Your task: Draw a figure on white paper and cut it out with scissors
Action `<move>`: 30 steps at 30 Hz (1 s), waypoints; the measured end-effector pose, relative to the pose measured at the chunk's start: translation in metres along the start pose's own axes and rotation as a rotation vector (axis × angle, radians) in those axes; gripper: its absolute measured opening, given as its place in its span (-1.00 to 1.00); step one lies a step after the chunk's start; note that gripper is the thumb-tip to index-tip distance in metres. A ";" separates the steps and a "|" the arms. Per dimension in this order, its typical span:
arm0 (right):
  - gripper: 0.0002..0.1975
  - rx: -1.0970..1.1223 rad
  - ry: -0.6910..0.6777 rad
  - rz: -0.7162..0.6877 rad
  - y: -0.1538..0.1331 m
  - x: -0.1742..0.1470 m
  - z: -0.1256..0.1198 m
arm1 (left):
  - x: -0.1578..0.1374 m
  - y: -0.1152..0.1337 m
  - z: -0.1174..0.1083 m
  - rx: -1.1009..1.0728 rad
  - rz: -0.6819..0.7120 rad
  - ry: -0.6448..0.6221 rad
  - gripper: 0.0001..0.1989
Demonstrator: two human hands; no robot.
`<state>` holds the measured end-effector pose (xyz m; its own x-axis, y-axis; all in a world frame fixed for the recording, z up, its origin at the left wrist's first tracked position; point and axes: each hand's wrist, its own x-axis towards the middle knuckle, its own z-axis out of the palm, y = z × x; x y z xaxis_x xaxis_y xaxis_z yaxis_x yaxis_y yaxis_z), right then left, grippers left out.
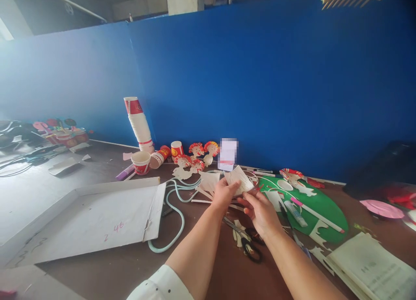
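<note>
A white piece of paper [239, 179] with drawn dark lines is held up in front of me. Closed on its left side is my left hand [223, 194], thumb lying across the front. My right hand [260, 208] pinches the lower right edge, its other fingers curled. Below the hands lie scissors with dark handles [249, 244] beside white paper scraps [238, 233]. Behind my left hand is another white paper piece [209, 180]. Several cut-out paper figures with red fringed tops, one of them a white figure [182, 170], stand or lie farther back.
A shallow white box [97, 217] is at left, beside a looped pale blue cord [177, 243]. A tall paper cup stack [139, 124] stands before the blue partition [260, 75]. At right are a green oval board [331, 213] with a marker [320, 216], and a paper pad [377, 265].
</note>
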<state>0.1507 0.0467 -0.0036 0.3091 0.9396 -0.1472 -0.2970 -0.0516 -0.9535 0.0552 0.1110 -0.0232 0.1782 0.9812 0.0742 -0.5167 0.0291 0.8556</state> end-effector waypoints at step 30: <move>-0.72 -0.248 0.032 -0.159 0.023 0.009 -0.005 | -0.005 0.004 0.005 0.101 0.024 0.037 -0.64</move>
<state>0.1511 0.0528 -0.0278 0.3636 0.9315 0.0045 -0.0142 0.0104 -0.9998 0.0563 0.1053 -0.0180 0.1351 0.9878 0.0779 -0.4329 -0.0119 0.9014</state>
